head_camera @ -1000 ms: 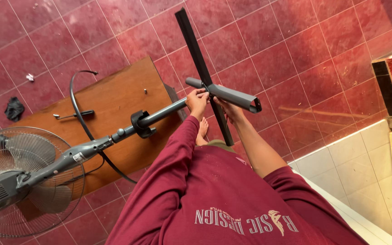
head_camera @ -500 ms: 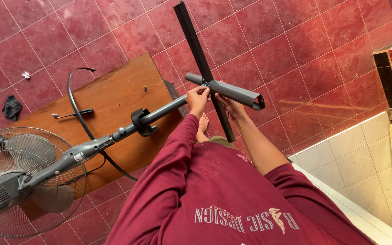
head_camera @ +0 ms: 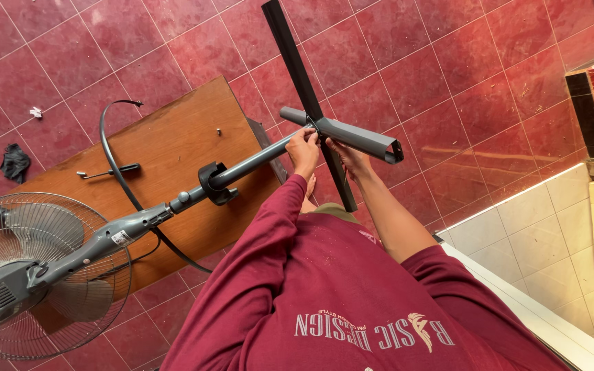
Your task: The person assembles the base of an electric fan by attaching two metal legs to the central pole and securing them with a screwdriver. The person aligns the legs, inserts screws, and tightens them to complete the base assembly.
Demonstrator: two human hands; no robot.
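A grey stand fan lies across a low wooden table (head_camera: pixel 173 148), its wire-caged head (head_camera: pixel 42 275) at the lower left. Its pole (head_camera: pixel 249 161) runs up to a cross-shaped base made of a grey bar (head_camera: pixel 362 141) and a black bar (head_camera: pixel 290 48). My left hand (head_camera: pixel 304 152), in a long maroon sleeve, grips the pole's end right at the joint. My right hand (head_camera: pixel 348 156), forearm bare, holds the cross base from below at the same joint. A black collar (head_camera: pixel 213 182) sits on the pole.
A black cord (head_camera: pixel 115 172) loops over the table beside a small dark hand tool (head_camera: pixel 108 170) and a loose screw (head_camera: pixel 218 130). A black rag (head_camera: pixel 15 162) and a white scrap (head_camera: pixel 36 111) lie on the red tile floor. A white tiled ledge (head_camera: pixel 537 213) runs along the right.
Both hands stay at the joint with only small finger shifts. The view has drifted slightly, and the fan and base have not visibly moved.
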